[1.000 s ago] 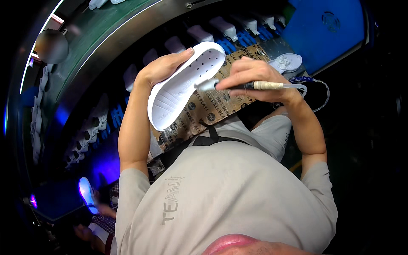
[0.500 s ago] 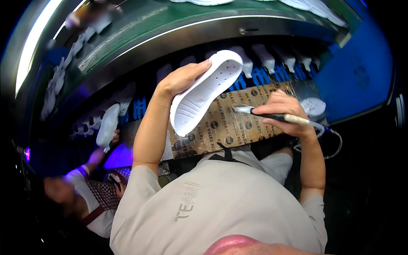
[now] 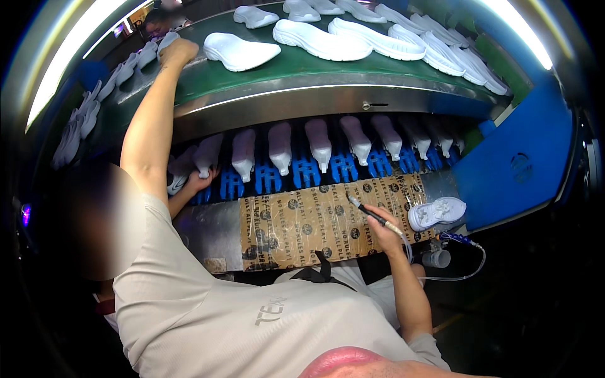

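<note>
My left hand (image 3: 178, 53) is stretched far out to the upper left over the green conveyor belt (image 3: 195, 79). Its fingers are closed on a white shoe sole (image 3: 166, 41), partly hidden by the hand. Low on the right, my right hand (image 3: 386, 234) grips a brush (image 3: 378, 218) with a dark handle and a clear tube trailing from its end. The bristle tip is over a bench covered in printed brown paper (image 3: 296, 227). Just right of that hand, a white sole with lumpy white bits (image 3: 438, 213) lies at the bench's right end.
Several white soles (image 3: 321, 41) lie along the belt. Beneath it, shoe uppers on lasts (image 3: 280, 148) stand in a row above blue holders (image 3: 305, 173). Another person's hand (image 3: 201, 181) touches one at the left. A blue panel (image 3: 523, 157) bounds the right; a small white cup (image 3: 436, 258) sits below the bench.
My left hand has carried the white sole from above the bench up and left to the belt. My right hand, still holding the brush, has moved lower and slightly left in view.
</note>
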The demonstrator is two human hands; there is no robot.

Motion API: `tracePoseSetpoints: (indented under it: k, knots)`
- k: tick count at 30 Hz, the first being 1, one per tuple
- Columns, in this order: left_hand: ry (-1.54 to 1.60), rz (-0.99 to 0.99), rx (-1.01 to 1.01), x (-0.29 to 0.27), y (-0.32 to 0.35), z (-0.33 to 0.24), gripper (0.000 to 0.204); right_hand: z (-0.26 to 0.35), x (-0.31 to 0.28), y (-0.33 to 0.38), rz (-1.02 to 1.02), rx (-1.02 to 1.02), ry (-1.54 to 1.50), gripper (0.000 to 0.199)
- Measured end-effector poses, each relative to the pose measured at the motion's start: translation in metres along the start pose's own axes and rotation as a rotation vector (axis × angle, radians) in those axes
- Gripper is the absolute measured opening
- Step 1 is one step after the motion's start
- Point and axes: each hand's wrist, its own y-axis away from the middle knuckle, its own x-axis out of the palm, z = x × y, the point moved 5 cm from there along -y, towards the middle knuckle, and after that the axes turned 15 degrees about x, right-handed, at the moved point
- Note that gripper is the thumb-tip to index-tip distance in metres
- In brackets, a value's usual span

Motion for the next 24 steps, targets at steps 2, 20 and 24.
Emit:
tracePoseSetpoints:
  k: [2,20,24]
  knots:
    - [0.075,-0.056,-0.235,0.022,-0.017,0.034,0.077,-0.020,0.013,0.004,-0.017,0.082,-0.049,0.030]
    - [0.192,-0.101,0.077,-0.011,0.016,0.073,0.085,-0.075,0.037,0.014,-0.121,0.053,0.004,0.030]
    - [0.630,-0.618,0.145,-0.042,0.081,0.160,0.078,-0.075,0.045,0.007,-0.104,-0.031,-0.049,0.031]
